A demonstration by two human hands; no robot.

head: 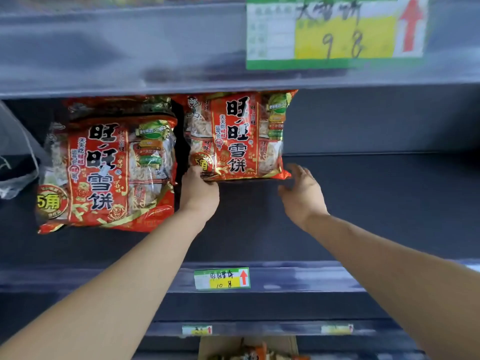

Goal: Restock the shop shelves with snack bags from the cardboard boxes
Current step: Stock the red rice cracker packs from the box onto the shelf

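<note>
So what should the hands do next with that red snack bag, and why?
Probably let go and draw back. The right-hand snack bag already stands upright on the shelf beside the other bags. The left hand grips only its bottom corner, and the right hand is open, just off it.

Even, dim light. The upper shelf edge [130,48] and its price tag [335,32] are blurred; glare streaks the bags [106,172]. Edges bow from wide-angle distortion.

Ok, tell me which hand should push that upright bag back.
Left. The left hand already has a grip on the upright bag at its bottom corner; the right hand is open, just clear of it.
</note>
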